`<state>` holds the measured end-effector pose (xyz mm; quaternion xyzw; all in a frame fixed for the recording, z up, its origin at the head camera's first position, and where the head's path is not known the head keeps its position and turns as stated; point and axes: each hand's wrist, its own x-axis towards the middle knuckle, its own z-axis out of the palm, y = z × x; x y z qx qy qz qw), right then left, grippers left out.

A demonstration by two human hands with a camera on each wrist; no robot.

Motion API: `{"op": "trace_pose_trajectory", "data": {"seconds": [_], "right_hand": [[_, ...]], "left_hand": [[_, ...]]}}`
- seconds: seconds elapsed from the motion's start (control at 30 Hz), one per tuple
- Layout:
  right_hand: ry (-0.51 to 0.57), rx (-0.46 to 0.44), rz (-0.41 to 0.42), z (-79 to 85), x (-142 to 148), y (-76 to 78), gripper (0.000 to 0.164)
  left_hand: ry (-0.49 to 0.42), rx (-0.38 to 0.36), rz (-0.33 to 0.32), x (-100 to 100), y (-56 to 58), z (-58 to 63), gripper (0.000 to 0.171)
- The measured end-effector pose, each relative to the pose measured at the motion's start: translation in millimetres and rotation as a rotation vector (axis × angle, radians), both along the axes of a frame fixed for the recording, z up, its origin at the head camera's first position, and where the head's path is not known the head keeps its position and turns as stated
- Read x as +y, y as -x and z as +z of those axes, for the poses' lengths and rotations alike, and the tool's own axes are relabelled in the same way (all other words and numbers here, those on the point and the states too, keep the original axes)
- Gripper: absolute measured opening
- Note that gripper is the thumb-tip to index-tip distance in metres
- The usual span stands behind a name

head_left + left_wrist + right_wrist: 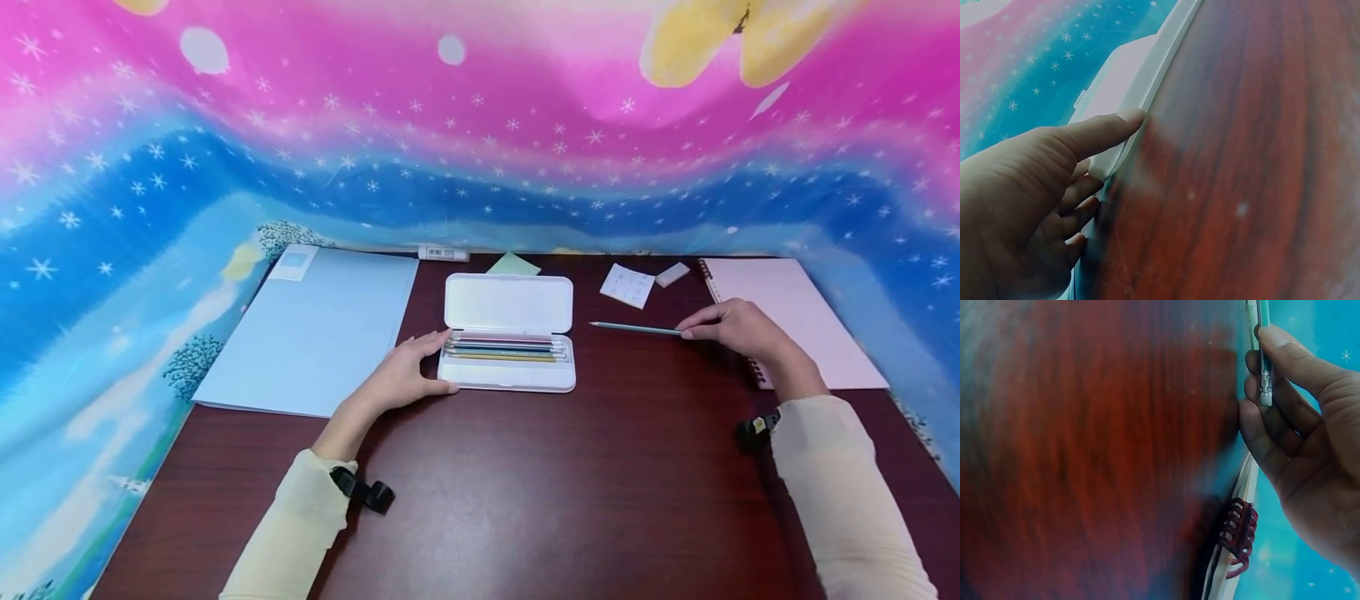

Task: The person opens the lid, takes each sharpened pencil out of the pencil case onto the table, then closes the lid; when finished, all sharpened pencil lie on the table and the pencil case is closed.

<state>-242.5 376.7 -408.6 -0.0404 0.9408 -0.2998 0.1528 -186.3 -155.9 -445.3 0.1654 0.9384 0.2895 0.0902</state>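
An open white pencil case [507,377] lies mid-table, its lid [508,303] tipped back and several pencils [506,347] in its tray. My left hand [405,375] grips the case's left end, thumb at the front corner and fingers along the side. The left wrist view shows that thumb [1107,132] on the case's front edge. To the right of the case, my right hand [738,329] pinches a light teal pencil [633,327] near its eraser end, the tip pointing left toward the case. In the right wrist view the pencil's metal band and white eraser [1265,398] stick out past the fingers.
A light blue folder [322,333] lies left, a pink spiral notebook [802,325] right, partly under the right hand. Along the back are a glue stick [443,254], green paper [514,264], a small patterned pad [627,286] and a white eraser [672,274]. A printed cloth [480,167] hangs behind.
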Motion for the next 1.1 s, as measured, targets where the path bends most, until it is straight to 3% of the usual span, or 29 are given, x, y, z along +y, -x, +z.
{"op": "trace_pose_trajectory", "data": {"seconds": [0.5,0.73,0.93,1.1], "right_hand": [[-0.026,0.049,0.041,-16.2,-4,7.8,0.025],[-0.086,0.152,0.115,-11.2,-9,-3.3,0.031],[-0.043,0.31,0.153,2.3,-55,-19.0,0.034],[-0.012,0.322,0.212,6.7,-111,-20.7,0.03]], "left_hand": [[0.007,-0.017,-0.001,0,0.2,1.4,0.094],[-0.006,0.001,-0.015,1,2.0,1.2,0.094],[-0.004,-0.015,-0.003,1,-0.4,1.8,0.095],[-0.004,-0.027,0.027,1,-1.9,1.6,0.095]]}}
